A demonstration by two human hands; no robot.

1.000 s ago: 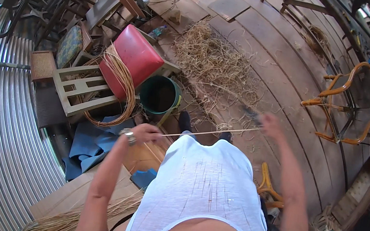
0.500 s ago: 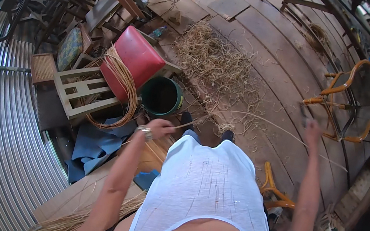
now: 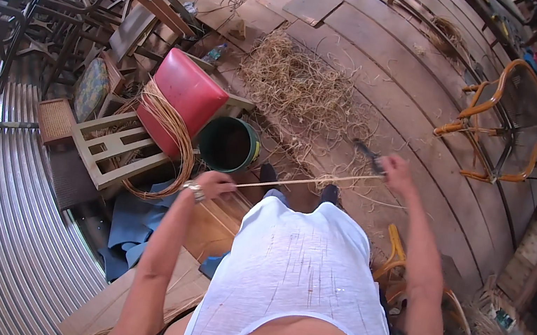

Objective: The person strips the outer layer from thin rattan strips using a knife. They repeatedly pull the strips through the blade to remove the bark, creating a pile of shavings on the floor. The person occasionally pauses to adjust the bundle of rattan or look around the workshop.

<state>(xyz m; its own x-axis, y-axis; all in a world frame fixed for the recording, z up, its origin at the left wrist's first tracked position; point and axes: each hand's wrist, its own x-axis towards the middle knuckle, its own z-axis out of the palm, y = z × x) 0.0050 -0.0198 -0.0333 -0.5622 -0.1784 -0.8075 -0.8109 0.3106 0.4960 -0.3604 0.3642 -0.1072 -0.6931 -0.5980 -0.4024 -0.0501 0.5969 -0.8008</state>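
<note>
A pale rattan strip [image 3: 308,182] runs almost straight between my two hands, in front of my knees. My left hand [image 3: 213,185], with a metal watch at the wrist, is closed on its left end. My right hand [image 3: 396,175] is closed around a slim dark tool [image 3: 369,157], whose far end points up and left; its exact kind is hard to make out. The strip meets the right hand beside this tool, and a thin tail of it trails past toward the right. Below the strip show my dark shoes [image 3: 329,193].
A dark green bucket [image 3: 229,145] stands left of my feet. Beside it a red cushion [image 3: 185,93] and a coil of rattan [image 3: 172,126] rest on a pale wooden frame. Tangled shavings [image 3: 301,81] cover the floor ahead. A rattan chair [image 3: 493,120] stands at the right.
My right hand has come inward to the left with the dark tool, and the strip that curved away loosely is now straight between the hands. My left hand has shifted slightly left.
</note>
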